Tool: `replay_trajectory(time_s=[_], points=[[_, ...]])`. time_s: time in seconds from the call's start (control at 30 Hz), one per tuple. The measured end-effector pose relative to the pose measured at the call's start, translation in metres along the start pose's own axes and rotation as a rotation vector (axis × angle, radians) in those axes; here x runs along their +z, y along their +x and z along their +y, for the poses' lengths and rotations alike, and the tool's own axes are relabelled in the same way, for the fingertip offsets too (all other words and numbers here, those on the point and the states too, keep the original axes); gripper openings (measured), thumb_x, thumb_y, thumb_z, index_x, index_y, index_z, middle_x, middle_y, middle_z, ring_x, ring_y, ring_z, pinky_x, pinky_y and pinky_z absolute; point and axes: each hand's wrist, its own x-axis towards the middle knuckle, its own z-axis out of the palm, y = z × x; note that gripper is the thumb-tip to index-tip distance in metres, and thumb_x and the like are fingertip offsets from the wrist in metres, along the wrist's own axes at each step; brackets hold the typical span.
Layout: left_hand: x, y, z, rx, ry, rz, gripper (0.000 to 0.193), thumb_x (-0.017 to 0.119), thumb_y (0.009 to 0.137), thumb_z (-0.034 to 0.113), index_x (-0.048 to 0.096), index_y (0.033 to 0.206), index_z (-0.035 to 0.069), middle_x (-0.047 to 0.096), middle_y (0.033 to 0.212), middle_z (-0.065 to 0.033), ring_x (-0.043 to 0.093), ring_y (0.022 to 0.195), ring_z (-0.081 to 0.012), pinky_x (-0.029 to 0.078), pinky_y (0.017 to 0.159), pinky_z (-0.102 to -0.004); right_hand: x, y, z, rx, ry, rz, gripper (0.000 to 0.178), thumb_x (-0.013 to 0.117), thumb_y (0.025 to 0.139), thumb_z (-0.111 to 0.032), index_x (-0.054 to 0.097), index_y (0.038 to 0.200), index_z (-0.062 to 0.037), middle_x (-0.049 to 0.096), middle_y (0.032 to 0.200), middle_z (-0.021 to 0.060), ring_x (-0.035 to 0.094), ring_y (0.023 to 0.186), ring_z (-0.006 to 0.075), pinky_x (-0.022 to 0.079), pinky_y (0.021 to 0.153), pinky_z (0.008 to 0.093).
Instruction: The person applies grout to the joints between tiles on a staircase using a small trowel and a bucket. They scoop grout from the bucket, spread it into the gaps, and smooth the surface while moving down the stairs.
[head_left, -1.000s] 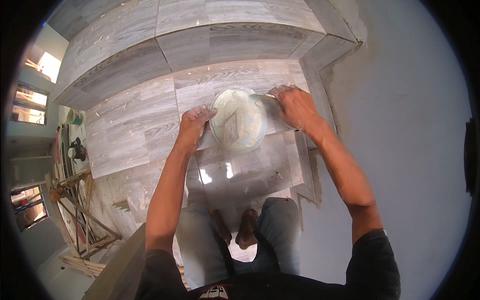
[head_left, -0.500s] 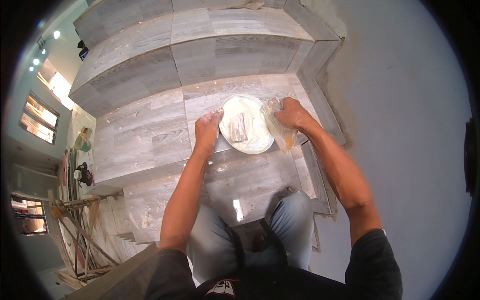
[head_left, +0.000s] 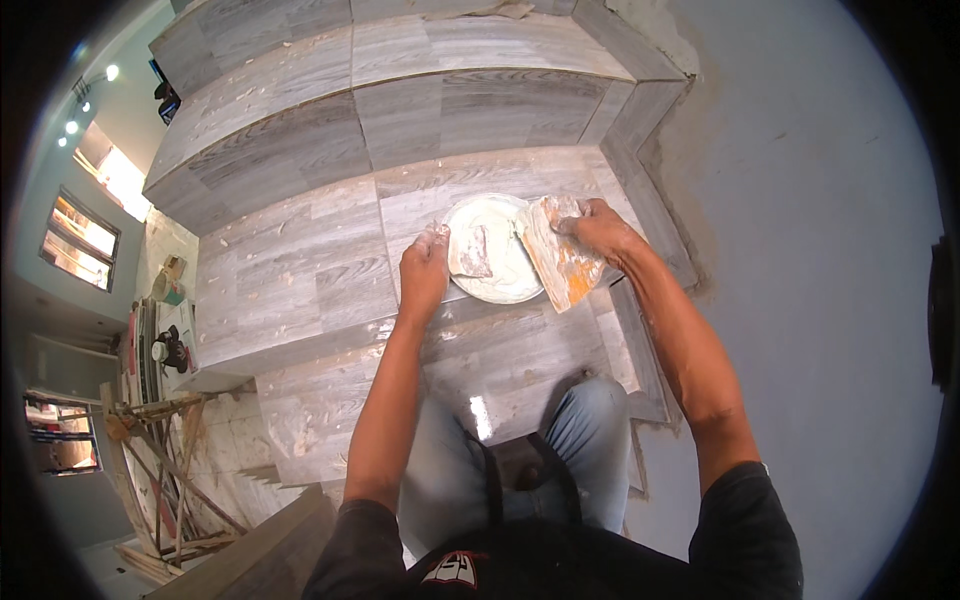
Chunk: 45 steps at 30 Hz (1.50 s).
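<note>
Head: hands at paste tub

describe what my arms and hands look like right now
Short black sleeves leave both forearms bare. The left hand and right hand are ungloved, with pale residue on the left fingertips. No watch or bracelet shows.

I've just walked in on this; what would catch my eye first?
Probably the round white container of creamy paste near the centre, with the left hand at its left edge. To its right, the right hand grips a broad, orange-smeared scraper. Beyond them, wood-look grey steps climb beside a blue-grey wall.
</note>
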Motion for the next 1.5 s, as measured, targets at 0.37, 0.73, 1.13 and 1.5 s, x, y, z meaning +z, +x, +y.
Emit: replay_trajectory(time_s=[0.37, 0.73, 1.13, 1.5], points=[[-0.021, -0.035, 0.037, -0.028, 0.434, -0.026, 0.034, 0.067, 0.078, 0.026, 0.065, 0.09, -0.006, 0.064, 0.069, -0.0133, 0.061, 0.065, -0.0194, 0.047, 0.063, -0.0341, 0.006, 0.019, 0.005, -0.145, -0.198, -0.05, 0.046, 0.062, 0.077, -0.018, 0.057, 0.11, 0.0142, 0.061, 0.107, 0.029, 0.063, 0.097, 0.0325, 0.049, 0.085, 0.0379], [-0.018, -0.03, 0.069, 0.421, 0.778, 0.057, 0.021, 0.061, 0.076, 0.018, 0.061, 0.076, -0.003, 0.061, 0.067, -0.0216, 0.06, 0.067, -0.0391, 0.046, 0.063, -0.0463, 0.016, 0.005, 0.004, -0.316, -0.41, -0.025, 0.036, 0.061, 0.079, -0.021, 0.064, 0.103, 0.0058, 0.066, 0.095, 0.0228, 0.064, 0.087, 0.0279, 0.049, 0.08, 0.0363], [-0.072, -0.04, 0.076, 0.086, 0.476, 0.212, 0.025, 0.062, 0.076, 0.019, 0.059, 0.074, -0.005, 0.06, 0.065, -0.0212, 0.06, 0.063, -0.0385, 0.046, 0.062, -0.0436, 0.03, -0.002, -0.008, -0.314, -0.472, 0.07, 0.035, 0.059, 0.076, -0.019, 0.063, 0.098, 0.0084, 0.064, 0.098, 0.0291, 0.063, 0.094, 0.0373, 0.049, 0.085, 0.0415], [-0.084, -0.037, 0.052, 0.105, 0.642, 0.332, 0.029, 0.064, 0.076, 0.022, 0.054, 0.07, -0.004, 0.056, 0.059, -0.0166, 0.054, 0.054, -0.0299, 0.044, 0.056, -0.0395, 0.062, -0.002, -0.049, -0.561, -0.68, -0.04, 0.028, 0.06, 0.076, -0.015, 0.065, 0.094, 0.0059, 0.064, 0.09, 0.0285, 0.064, 0.085, 0.0373, 0.049, 0.078, 0.0423]])
